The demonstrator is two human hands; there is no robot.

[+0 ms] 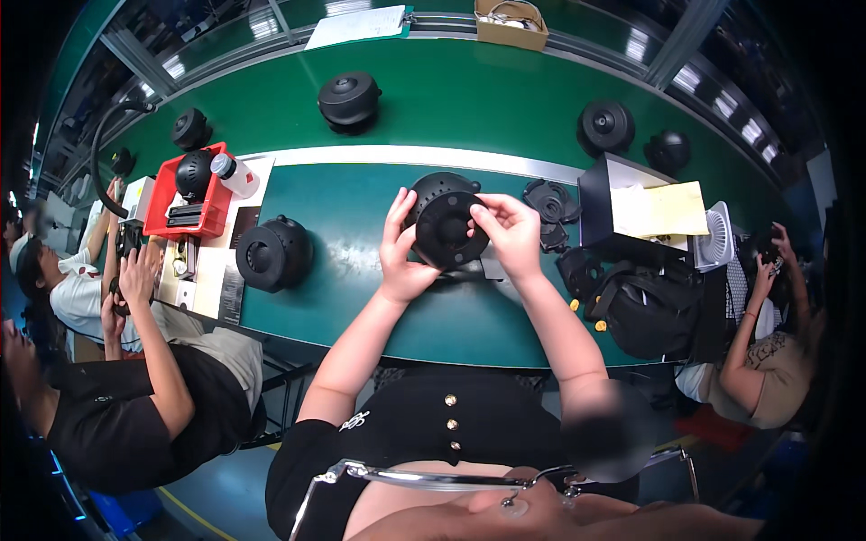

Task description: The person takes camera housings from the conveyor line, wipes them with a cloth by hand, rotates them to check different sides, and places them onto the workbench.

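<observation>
A black round housing [435, 188] with rows of small holes is held above the table in front of me, tilted so that its flat dark disc [438, 236] faces me. My left hand [405, 257] wraps its left side, the thumb along the lower edge of the disc. My right hand [511, 233] is closed in a pinch over the right part of the disc; whether a small part sits between those fingertips is hidden. Just right of the hands lie black moulded parts [550, 202]. Another black round housing [273, 253] stands left on the green table.
A red bin [216, 209] and a white bottle [236, 176] stand left. At right are a dark box [595, 209], a white fan-like grille [715, 236], a black bag [645, 311] and yellow pieces [600, 325]. More housings [349, 101] sit on the far green belt. People work on both sides.
</observation>
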